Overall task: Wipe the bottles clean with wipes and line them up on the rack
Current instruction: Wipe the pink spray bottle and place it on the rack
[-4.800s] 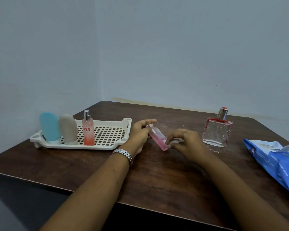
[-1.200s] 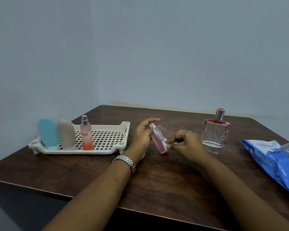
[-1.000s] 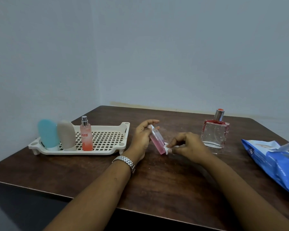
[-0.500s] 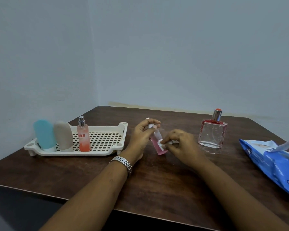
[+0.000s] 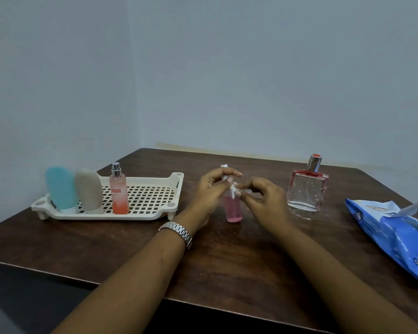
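A small pink bottle (image 5: 232, 209) stands nearly upright at the table's middle, its top gripped by my left hand (image 5: 211, 191). My right hand (image 5: 263, 197) pinches a crumpled white wipe (image 5: 234, 189) against the bottle's upper part. The cream slotted rack (image 5: 152, 196) sits at the left with three bottles in a row at its left end: a blue one (image 5: 60, 188), a beige one (image 5: 88, 189) and a slim orange spray bottle (image 5: 118, 191). A square clear perfume bottle (image 5: 308, 189) with a red top stands on the table to the right.
A blue pack of wipes (image 5: 396, 235) with its flap open lies at the right edge of the brown table (image 5: 227, 256). Walls close in behind and to the left. A metal watch (image 5: 177, 233) is on my left wrist.
The pink bottle went from lying tilted between my hands to standing nearly upright. The wipe moved from its lower end up to its upper part.
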